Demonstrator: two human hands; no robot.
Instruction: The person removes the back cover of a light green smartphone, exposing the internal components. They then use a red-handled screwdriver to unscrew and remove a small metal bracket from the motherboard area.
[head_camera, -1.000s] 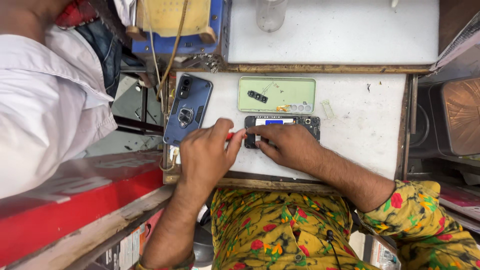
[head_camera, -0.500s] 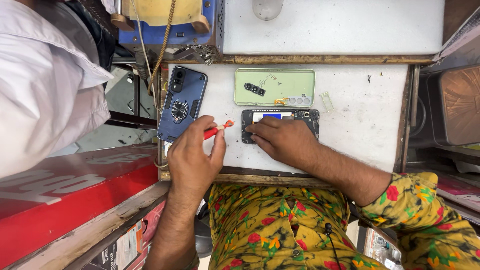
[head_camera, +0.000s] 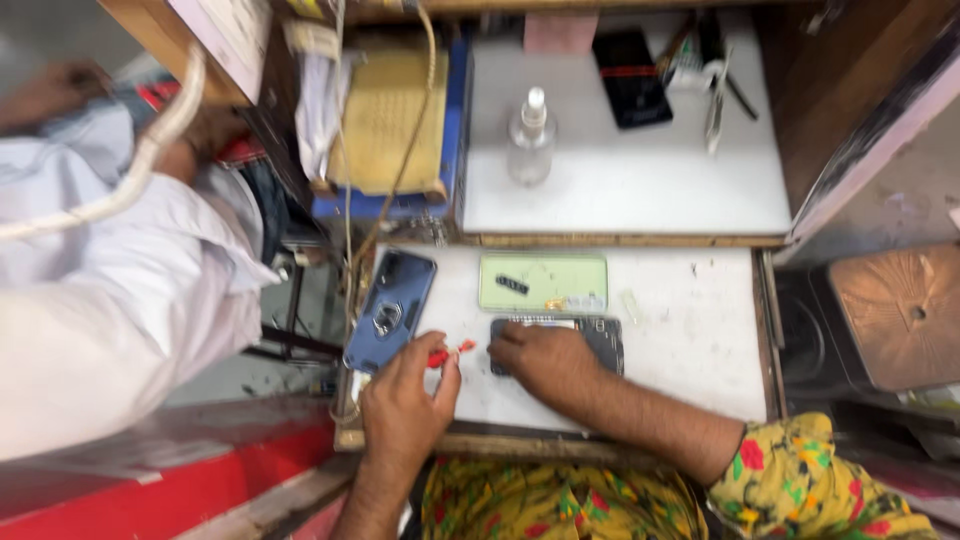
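The open phone (head_camera: 590, 340) lies w/ its long side left-to-right on the white table (head_camera: 690, 350). The right hand (head_camera: 545, 362) lies flat on the phone's left end, fingers loose. The left hand (head_camera: 405, 405), just left of the phone, pinches a small red tool (head_camera: 450, 352). A green back cover (head_camera: 542, 282) sits just behind the phone, a blue phone case (head_camera: 390, 310) to its left.

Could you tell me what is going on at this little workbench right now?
A person in a yellow floral shirt works at a small white table. Their left hand holds a small red tool, while their right hand presses on an opened dark phone. A pale green back panel lies just beyond it, and a blue ring-holder phone case sits to the left.
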